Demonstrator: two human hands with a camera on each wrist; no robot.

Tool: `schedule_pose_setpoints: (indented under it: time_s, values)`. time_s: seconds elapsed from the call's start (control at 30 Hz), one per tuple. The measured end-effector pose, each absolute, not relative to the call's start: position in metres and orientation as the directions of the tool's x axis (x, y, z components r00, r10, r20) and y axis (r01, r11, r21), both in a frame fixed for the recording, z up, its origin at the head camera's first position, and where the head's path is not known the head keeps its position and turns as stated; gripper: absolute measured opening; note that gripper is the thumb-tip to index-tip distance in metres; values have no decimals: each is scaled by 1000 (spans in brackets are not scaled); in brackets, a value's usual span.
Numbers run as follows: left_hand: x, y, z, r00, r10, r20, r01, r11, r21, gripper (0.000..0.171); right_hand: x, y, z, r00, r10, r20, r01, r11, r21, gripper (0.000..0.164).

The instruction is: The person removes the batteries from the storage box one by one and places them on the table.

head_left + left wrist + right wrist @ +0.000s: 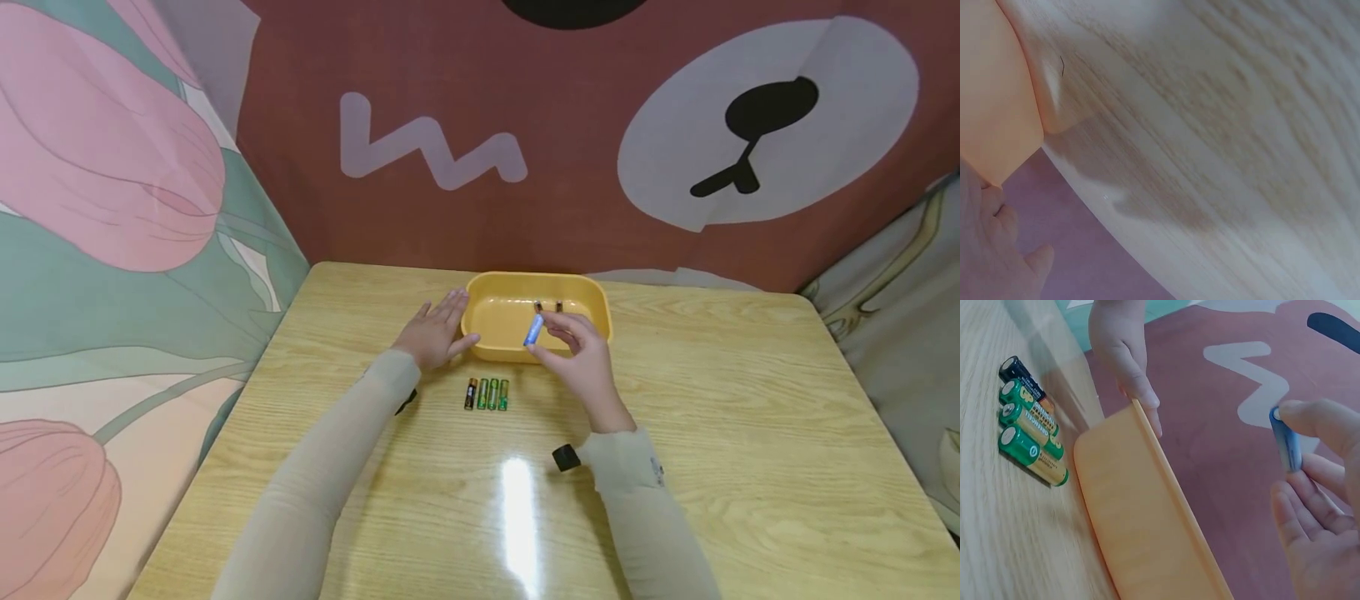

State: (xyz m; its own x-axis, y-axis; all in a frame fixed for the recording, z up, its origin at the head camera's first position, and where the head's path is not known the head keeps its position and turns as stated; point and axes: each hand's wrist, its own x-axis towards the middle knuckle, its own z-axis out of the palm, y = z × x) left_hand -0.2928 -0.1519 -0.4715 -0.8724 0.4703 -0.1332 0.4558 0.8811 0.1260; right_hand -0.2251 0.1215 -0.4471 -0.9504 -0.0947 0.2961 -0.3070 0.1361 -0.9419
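My right hand (588, 367) pinches a blue battery (534, 330) by its ends between thumb and fingertips, above the near part of a yellow plastic basin (480, 348). The right wrist view shows the blue battery (1285, 440) held higher than the rim of the basin (1147, 506). With fingers stretched out, my left hand (431, 337) touches the basin's left end, thumb at the near corner. Two dark batteries (558, 306) lie inside the basin, partly hidden by my right hand. In front of it several batteries (492, 394) lie side by side, green ones and a black one (1025, 381).
The basin stands near the back edge of a wooden table (712, 400). Behind the table hangs a brown printed cloth (570, 208), and a floral cloth (150, 333) covers the left side. A light glare falls on the table's front.
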Motion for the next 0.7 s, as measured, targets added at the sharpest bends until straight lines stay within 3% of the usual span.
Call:
schedule_pose_setpoints:
  time_s: [0.3,0.7]
  values:
    - [-293,-150,-473,-872,474,-125,456,877,150,89,-212,137,-460,-939,-202,278,-306,126,-943,49]
    - [-291,-151,-470,-870,478,-122,460,875,149,87,-205,138,-482,-922,-341,184,-272,232,-934,47]
